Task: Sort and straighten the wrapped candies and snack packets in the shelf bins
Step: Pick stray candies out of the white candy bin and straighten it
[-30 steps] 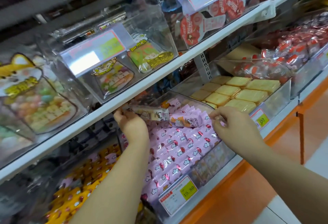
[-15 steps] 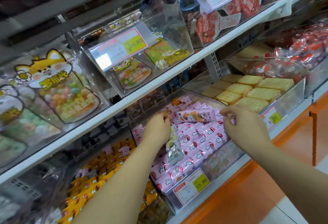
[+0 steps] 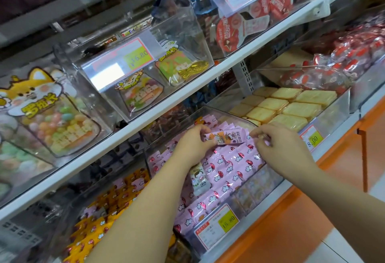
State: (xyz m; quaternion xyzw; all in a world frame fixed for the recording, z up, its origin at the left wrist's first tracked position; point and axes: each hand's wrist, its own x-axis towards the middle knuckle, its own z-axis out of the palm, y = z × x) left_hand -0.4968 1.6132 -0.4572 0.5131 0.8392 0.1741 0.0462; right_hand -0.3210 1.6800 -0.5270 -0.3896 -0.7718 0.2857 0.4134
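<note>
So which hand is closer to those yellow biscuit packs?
The right. The right hand pinches at pink packets just in front of the yellow biscuit packs; the left hand is farther left, holding an orange-and-pink packet.

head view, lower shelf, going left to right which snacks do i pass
yellow-wrapped candies → pink-wrapped candies → pale biscuit packets → red-wrapped candies; left hand pinches an orange-and-pink packet over the pink ones
</note>
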